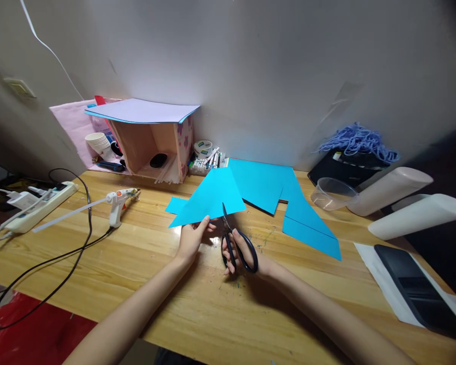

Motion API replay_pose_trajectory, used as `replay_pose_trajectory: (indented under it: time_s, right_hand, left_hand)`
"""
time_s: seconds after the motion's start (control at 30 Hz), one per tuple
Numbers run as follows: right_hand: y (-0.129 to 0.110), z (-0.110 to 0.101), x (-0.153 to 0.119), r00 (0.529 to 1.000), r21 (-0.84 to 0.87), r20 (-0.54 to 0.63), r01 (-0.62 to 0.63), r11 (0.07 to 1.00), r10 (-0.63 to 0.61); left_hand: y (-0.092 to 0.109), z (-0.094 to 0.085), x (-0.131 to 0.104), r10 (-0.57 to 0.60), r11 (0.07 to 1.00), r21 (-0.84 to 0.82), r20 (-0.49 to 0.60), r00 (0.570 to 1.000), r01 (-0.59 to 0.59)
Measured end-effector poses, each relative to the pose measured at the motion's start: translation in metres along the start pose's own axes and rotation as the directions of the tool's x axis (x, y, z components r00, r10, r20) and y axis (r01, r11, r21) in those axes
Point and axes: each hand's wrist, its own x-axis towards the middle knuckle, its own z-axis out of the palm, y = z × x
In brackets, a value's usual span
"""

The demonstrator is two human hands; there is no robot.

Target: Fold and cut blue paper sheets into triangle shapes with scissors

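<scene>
A blue sheet of paper (213, 195) is pinched at its near edge by my left hand (193, 239), thumb on top. My right hand (238, 252) grips black-handled scissors (247, 253) through the loops. Their blades meet the near edge of the sheet, right of my left thumb, with one blade showing over the paper. Behind and to the right lies a larger blue sheet (266, 180) with angular cut edges, one arm of it reaching toward the right. A small blue piece (176, 205) pokes out at the left of the held sheet.
On the left are a glue gun (117, 205), its black cable and a power strip (41, 210). An open box (140, 144) and markers (213, 159) stand by the wall. Rightward are a clear bowl (333, 193), white rolls (421, 215), blue yarn (359, 144) and a phone (414, 289).
</scene>
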Motion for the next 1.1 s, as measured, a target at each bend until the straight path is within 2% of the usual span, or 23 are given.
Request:
replay_pose_trajectory:
  time_s: [0.2,0.53,0.83,1.1]
  right_hand:
    - [-0.0028,-0.0030,-0.0011,1.000,-0.050,0.017,0.002,0.999,-0.001]
    - [-0.0082,-0.0008,-0.0049,1.000,-0.100,0.004,-0.017,0.995,0.017]
    - [-0.0100,0.0022,-0.0056,1.000,-0.114,-0.005,-0.002,0.993,0.002]
    - [-0.0002,-0.0027,-0.0035,0.998,-0.187,-0.048,0.039,0.982,-0.049]
  left_hand:
    - [0.0027,-0.0027,0.0010,-0.004,1.000,-0.004,0.045,0.999,0.004]
    - [0.0014,-0.0022,0.0011,0.019,1.000,0.017,0.008,1.000,-0.019]
    - [0.0023,-0.0031,0.0011,0.005,0.999,0.034,0.046,0.999,-0.007]
    - [0.0016,-0.0032,-0.0004,-0.003,1.000,0.029,0.052,0.999,0.002]
